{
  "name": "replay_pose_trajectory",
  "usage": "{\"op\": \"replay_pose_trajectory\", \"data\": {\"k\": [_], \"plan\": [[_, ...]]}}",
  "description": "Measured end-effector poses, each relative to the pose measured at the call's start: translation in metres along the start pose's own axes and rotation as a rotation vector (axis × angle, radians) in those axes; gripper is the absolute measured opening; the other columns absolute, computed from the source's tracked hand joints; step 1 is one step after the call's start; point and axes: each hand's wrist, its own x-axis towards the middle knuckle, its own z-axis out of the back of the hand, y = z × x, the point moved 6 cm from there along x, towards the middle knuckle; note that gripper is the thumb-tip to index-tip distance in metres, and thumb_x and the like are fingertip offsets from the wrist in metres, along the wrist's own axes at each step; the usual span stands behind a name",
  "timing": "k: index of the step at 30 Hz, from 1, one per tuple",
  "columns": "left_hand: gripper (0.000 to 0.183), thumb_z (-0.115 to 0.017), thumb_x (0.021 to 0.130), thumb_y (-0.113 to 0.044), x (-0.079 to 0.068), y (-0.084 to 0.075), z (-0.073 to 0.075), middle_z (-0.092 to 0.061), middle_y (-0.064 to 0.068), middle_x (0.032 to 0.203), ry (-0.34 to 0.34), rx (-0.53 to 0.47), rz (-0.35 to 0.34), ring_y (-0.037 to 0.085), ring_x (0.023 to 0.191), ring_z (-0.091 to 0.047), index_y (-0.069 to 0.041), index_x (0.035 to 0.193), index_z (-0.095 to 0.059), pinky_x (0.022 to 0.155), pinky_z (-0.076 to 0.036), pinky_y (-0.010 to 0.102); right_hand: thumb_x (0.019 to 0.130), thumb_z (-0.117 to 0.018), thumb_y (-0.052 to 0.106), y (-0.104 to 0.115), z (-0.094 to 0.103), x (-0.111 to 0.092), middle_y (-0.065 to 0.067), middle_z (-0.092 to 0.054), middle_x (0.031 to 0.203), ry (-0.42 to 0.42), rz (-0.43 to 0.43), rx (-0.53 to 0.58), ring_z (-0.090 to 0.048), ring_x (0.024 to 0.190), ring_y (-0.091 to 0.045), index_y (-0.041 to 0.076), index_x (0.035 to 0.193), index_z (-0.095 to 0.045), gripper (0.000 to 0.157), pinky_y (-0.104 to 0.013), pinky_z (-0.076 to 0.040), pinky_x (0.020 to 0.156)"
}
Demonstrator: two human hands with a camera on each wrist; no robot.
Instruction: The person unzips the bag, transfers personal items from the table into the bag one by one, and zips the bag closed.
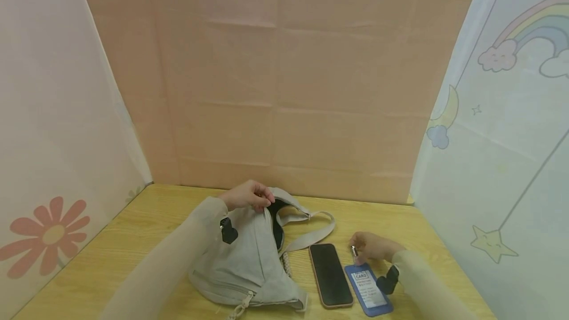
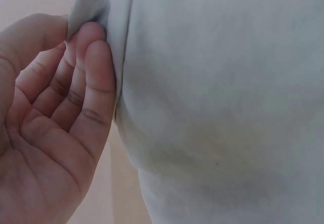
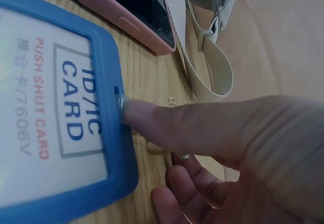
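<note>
A light grey sling bag (image 1: pixel 235 265) lies on the table with its zipped opening spread at the upper right, showing a dark lining. My left hand (image 1: pixel 249 195) pinches the edge of that opening; in the left wrist view, the thumb and fingertips grip a fold of bag fabric (image 2: pixel 202 82). To the right, a blue ID card holder (image 1: pixel 386 310) with a metal clip (image 1: pixel 354 252) is at my right hand (image 1: pixel 375 248), which pinches it at the clip end. The right wrist view has the thumb (image 3: pixel 152 120) at the holder's top edge, by its slot, with the other fingers curled beneath.
A smartphone (image 1: pixel 331 275) in a pink case lies screen up between the bag and the card holder. The bag's strap (image 1: pixel 315 236) loops over the wooden table (image 1: pixel 151 241) behind the phone. A brown backdrop (image 1: pixel 275 88) and printed side sheets enclose the table.
</note>
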Motion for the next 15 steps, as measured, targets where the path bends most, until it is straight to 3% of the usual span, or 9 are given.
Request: {"op": "replay_pose_trajectory", "data": {"k": [3,9,15], "plan": [[0.012,-0.062,0.093,-0.008,0.000,0.001,0.000,-0.067,-0.002,0.086,-0.002,0.001,0.003,0.011,0.067,-0.060,0.000,0.101,-0.069,0.065,-0.052,0.028,0.070,-0.076,-0.005,0.001,-0.001,-0.001,-0.009,-0.053,0.092,0.005,0.026,0.024,-0.047,0.085,-0.023,-0.001,0.100,-0.051,0.039,-0.036,-0.037,0.074],[0.012,-0.062,0.093,-0.008,-0.002,-0.001,0.000,-0.066,-0.003,0.085,-0.002,-0.005,0.012,0.011,0.067,-0.059,0.000,0.101,-0.068,0.064,-0.051,0.026,0.072,-0.075,-0.006,0.001,0.001,-0.003,-0.007,-0.052,0.087,0.015,0.104,0.058,-0.048,0.077,-0.019,-0.001,0.097,-0.045,0.040,-0.027,-0.039,0.065],[0.012,-0.062,0.093,-0.007,-0.002,-0.003,0.001,-0.066,-0.003,0.084,0.003,-0.009,0.011,0.011,0.067,-0.059,0.000,0.101,-0.068,0.064,-0.051,0.026,0.080,-0.073,0.000,-0.004,0.009,-0.003,-0.014,-0.054,0.100,0.089,0.128,0.220,-0.055,0.080,-0.017,-0.001,0.103,-0.041,0.039,-0.025,-0.048,0.062]]}}
